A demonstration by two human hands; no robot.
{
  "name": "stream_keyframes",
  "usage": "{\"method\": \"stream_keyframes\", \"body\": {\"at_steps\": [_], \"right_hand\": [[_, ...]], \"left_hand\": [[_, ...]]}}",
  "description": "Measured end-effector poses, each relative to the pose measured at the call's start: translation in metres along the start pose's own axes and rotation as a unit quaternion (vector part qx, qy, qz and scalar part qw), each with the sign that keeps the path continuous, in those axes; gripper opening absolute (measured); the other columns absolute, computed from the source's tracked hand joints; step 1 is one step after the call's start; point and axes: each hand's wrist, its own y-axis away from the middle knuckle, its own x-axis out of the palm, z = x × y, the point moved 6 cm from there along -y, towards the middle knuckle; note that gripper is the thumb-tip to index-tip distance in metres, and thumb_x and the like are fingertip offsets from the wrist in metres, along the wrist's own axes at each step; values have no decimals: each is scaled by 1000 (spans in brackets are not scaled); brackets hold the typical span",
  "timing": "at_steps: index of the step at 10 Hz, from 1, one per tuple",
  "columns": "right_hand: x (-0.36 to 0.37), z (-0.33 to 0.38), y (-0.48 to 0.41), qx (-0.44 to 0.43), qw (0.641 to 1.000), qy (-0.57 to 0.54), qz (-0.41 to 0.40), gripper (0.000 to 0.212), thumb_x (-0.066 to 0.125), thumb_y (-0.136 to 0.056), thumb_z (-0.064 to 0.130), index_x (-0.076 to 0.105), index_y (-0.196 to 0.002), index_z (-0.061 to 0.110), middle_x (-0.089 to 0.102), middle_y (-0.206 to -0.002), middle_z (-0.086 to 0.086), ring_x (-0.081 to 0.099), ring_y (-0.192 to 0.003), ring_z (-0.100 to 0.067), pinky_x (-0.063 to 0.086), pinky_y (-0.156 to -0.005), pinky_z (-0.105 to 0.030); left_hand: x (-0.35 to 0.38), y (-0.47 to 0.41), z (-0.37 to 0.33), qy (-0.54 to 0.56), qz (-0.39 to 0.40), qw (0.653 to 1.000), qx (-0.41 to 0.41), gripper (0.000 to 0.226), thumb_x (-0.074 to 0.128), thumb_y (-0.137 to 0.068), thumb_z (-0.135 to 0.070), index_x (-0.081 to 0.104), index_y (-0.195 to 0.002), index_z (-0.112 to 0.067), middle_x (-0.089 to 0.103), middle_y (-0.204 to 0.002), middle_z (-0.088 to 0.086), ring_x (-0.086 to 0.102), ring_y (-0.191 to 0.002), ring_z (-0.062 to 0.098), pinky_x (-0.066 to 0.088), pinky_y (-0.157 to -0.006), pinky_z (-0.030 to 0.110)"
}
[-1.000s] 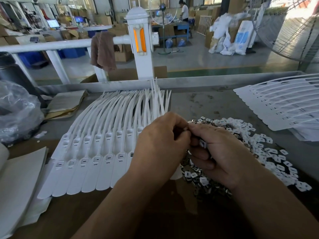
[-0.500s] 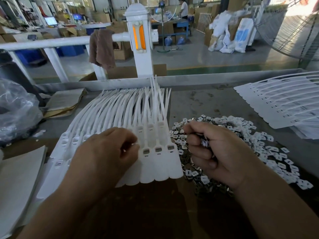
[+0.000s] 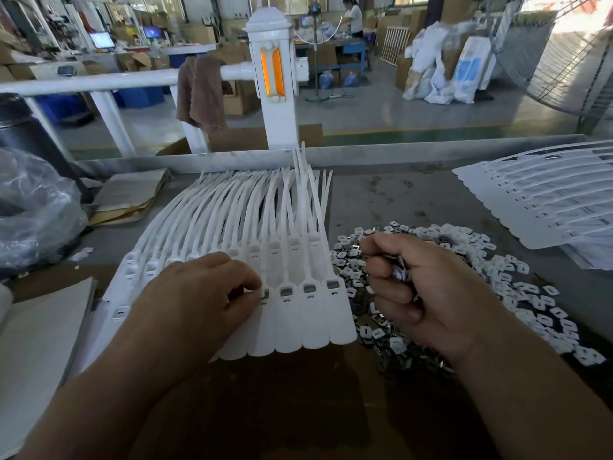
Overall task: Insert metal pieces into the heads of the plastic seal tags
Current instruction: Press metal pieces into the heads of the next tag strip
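Plastic seal tags [image 3: 311, 320] lie side by side in a joined white row on the grey metal table [image 3: 414, 197], flags toward the person and thin tails fanning away to the table's raised far rim. The left hand [image 3: 199, 293] rests on the row with fingers curled, thumb and forefinger pinched together on the head of one tag; whether a piece sits under the fingertips is hidden. It covers the heads of the middle tags, while three heads just to its right show their slots. The right hand [image 3: 428, 293] hovers beside the row, fist closed round a small clutch of metal pieces [image 3: 399, 272], above the loose pile [image 3: 530, 290] spread over the table; hand and forearm hide part of that pile. A second sheet of tags [image 3: 537, 200] lies well apart at the far right. At the left are a clear plastic bag [image 3: 36, 210] and a cardboard stack [image 3: 129, 197]. Beyond the table stand a white post [image 3: 272, 121] and a rail draped with a brown cloth [image 3: 199, 91]
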Motion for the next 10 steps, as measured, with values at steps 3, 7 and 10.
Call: {"method": "stream_keyframes", "body": {"at_steps": [3, 7, 10], "right_hand": [[-1, 2, 1, -4, 1000, 2, -1, 19, 54, -96, 21, 66, -92, 8, 51, -65, -1, 32, -40, -8, 25, -31, -18], [-2, 3, 2, -4, 1000, -1, -7, 18, 54, -96, 20, 66, -92, 7, 52, -65, -1, 33, -40, -8, 25, -31, -18], [-2, 3, 2, -8, 1000, 2, -4, 18, 54, -97, 20, 66, -91, 8, 51, -66, -1, 33, -41, -8, 25, -32, -17]], "left_hand": [[0, 0, -1, 12, 11, 1000, -5, 18, 55, -84, -44, 69, -96, -42, 59, -85, -23, 56, -77, -1, 41, -67, 17], [-7, 20, -6, -13, -37, 999, -3, 25, 59, -86, -41, 72, -100, -25, 64, -84, -14, 54, -73, 4, 42, -64, 24], [-2, 27, -14, -62, -14, 998, 21, 45, 43, -84, -47, 76, -100, -22, 65, -88, -5, 62, -77, 19, 52, -64, 41]]}}
